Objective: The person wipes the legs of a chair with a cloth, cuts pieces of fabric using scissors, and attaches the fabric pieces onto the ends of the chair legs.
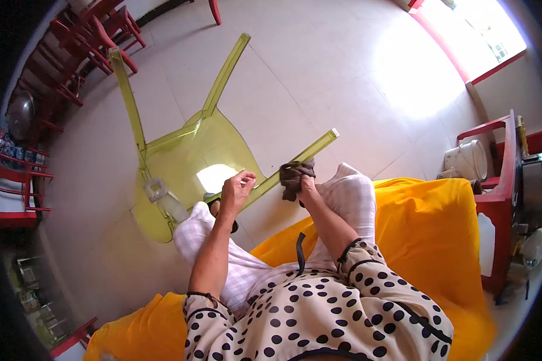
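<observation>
A translucent yellow-green chair point(223, 141) lies tipped over on the floor before my knees, its legs pointing up and away. My right hand point(239, 188) is over the near edge of its seat, fingers bent and drawn together; whether anything is between them is too small to tell. A dark brown cloth point(296, 178) is bunched around the near chair leg point(321, 146). My left hand point(308, 188) grips this cloth against the leg, its fingers mostly hidden by the fabric.
Yellow fabric point(427, 225) covers the seat beneath me. Red wooden chairs point(123, 27) stand at the upper left. At the right are a white bucket point(467, 157) and a red wooden frame point(501, 207). Pale tiles point(319, 72) form the floor.
</observation>
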A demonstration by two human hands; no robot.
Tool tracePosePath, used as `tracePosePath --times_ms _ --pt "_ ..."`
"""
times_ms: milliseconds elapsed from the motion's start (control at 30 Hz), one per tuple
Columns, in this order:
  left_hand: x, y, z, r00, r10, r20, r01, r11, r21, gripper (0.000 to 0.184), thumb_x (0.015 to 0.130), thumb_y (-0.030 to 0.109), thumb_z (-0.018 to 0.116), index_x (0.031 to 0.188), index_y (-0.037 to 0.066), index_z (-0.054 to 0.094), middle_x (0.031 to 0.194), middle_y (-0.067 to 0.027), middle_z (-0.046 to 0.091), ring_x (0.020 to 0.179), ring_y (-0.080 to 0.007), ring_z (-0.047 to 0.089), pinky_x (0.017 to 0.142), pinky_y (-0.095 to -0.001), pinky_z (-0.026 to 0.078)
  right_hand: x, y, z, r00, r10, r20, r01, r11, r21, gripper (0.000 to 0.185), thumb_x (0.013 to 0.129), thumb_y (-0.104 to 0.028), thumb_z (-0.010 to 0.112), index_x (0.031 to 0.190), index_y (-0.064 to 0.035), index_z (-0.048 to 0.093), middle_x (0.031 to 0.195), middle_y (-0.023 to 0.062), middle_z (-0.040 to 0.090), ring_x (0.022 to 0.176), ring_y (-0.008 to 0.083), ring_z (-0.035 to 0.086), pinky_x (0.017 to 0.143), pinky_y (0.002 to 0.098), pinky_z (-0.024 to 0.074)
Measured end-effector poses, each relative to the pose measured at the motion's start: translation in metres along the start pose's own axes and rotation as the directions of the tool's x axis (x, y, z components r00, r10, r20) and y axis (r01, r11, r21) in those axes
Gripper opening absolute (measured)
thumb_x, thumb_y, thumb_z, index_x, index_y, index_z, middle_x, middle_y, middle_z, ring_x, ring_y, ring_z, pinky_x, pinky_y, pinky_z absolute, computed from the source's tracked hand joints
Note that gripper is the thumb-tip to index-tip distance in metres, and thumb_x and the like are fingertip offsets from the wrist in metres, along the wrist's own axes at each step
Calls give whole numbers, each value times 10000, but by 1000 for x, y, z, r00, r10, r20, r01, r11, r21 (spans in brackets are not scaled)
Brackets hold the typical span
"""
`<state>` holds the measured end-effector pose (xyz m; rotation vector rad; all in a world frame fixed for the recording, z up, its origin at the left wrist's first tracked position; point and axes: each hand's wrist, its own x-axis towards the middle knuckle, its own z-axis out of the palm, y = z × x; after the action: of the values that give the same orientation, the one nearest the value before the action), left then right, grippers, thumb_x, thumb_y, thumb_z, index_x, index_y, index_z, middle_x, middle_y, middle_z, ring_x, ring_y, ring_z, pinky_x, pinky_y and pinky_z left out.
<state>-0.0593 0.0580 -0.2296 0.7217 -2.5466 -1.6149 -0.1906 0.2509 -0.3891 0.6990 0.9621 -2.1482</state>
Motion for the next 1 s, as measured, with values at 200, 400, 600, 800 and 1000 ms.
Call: tracePosePath --times_ms 200,400,600,800,1000 --pt "10 16 8 998 40 44 -38 998 -42 180 824 172 644 961 57 642 754 -68 660 638 -126 616 545 -283 476 0 5 8 989 -141 -38 115 916 -385 476 779 -160 685 1200 -47 494 1090 83 594 929 206 597 793 327 503" --pt "13 20 7 999 7 41 0 987 -159 167 837 175 631 960 62 641 722 -52 631 631 -129 600 562 -276 480 8 -1 20 833 -533 150 552 822 -142 486 725 9 620 1197 -27 515 1077 93 623 886 197 627 757 327 543" --pt "14 15 8 1000 18 22 -14 984 -176 169 841 165 619 957 44 638 748 -84 650 652 -161 616 580 -289 492 -60 -66 84 798 -571 193 603 756 -255 324 738 4 610 1060 2 575 956 107 657 776 175 634 685 298 544" --pt "15 12 8 999 47 0 -45 970 -237 177 835 167 621 950 34 637 765 -104 662 662 -196 632 596 -305 501 -59 -135 99 537 -799 270 756 313 -574 231 696 -84 681 917 -39 634 874 112 668 739 220 637 682 316 529" --pt "15 22 8 993 121 1 -119 976 -180 179 829 158 613 948 26 630 801 -121 672 686 -207 651 613 -302 503 -54 -176 97 743 -475 471 262 -440 -859 319 742 -300 617 940 -53 654 876 177 657 794 363 636 731 410 514"
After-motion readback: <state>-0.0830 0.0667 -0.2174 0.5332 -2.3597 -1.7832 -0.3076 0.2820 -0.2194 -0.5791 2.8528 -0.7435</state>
